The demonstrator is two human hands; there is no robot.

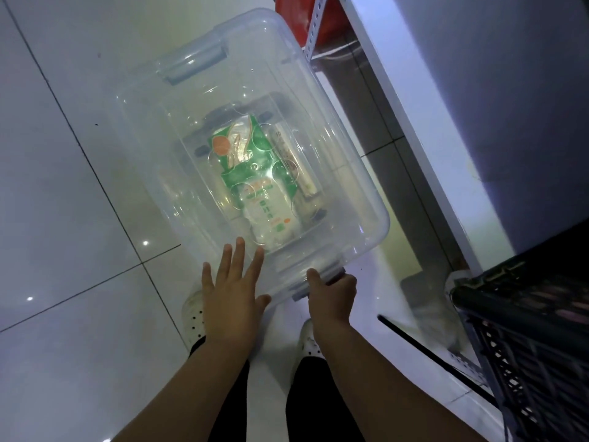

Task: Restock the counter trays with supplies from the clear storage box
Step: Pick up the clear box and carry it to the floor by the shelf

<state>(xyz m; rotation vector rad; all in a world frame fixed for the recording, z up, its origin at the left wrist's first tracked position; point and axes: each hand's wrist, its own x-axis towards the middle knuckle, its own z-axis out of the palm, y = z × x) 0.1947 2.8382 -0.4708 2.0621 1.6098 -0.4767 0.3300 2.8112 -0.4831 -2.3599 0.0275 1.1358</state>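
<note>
A single wide-angle view from the person's head looks almost straight down, close over the clear storage box [251, 154] on the tiled floor [63, 186]. Both forearms enter from the bottom edge, shoes show beneath them, and a shelf unit [446, 122] runs down the right side, its straight lines bent by the lens

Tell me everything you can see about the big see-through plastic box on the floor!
The clear plastic storage box sits on the white tiled floor beside a white shelf unit, lid on. It has grey-blue latch handles at both ends. Inside lie green-and-white packets. The right hand grips the near latch; the left hand rests open with fingertips on the lid's near edge.
</note>
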